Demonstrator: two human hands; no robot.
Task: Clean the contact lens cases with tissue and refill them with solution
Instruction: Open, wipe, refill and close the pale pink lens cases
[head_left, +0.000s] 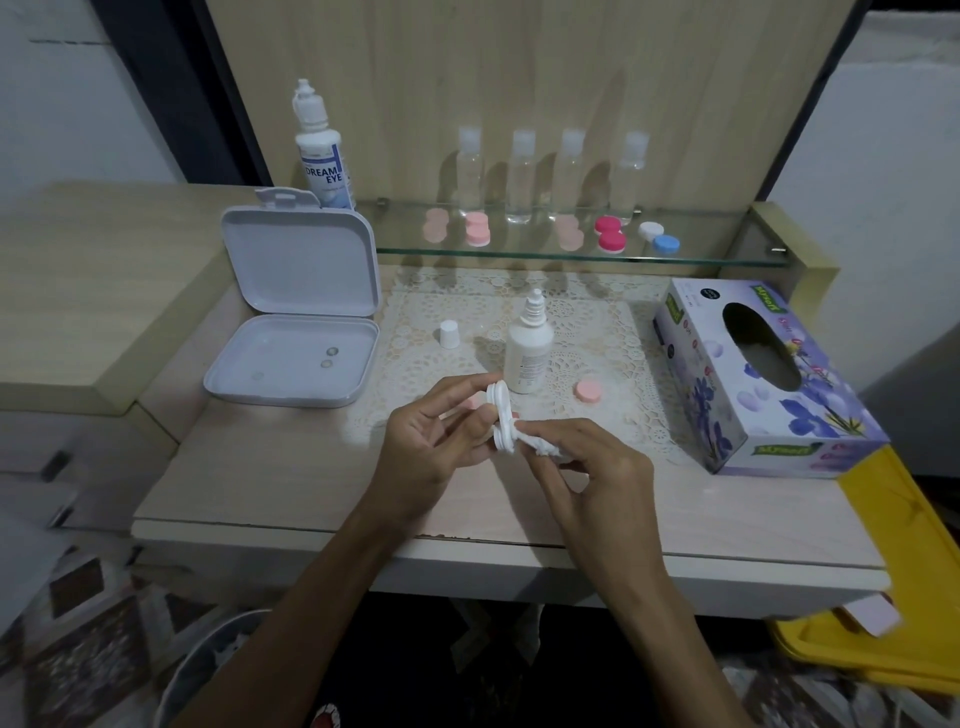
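Head view puts you mid-wipe: your left hand (441, 431) pinches the white twin-well plastic lens case (503, 418) above the tabletop (260, 483), long axis near vertical, wells facing right. Your right hand (587, 462) presses crumpled white tissue (535, 442) into the lower well. Refilling from the uncapped white solution bottle (527, 353) remains.

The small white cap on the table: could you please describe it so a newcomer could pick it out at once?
Start at the open white box on the left of the table. Just right of it, on the lace mat, stands the small white cap, left of the uncapped bottle. Unlike the flat pink lid nearby, it is tall and white.
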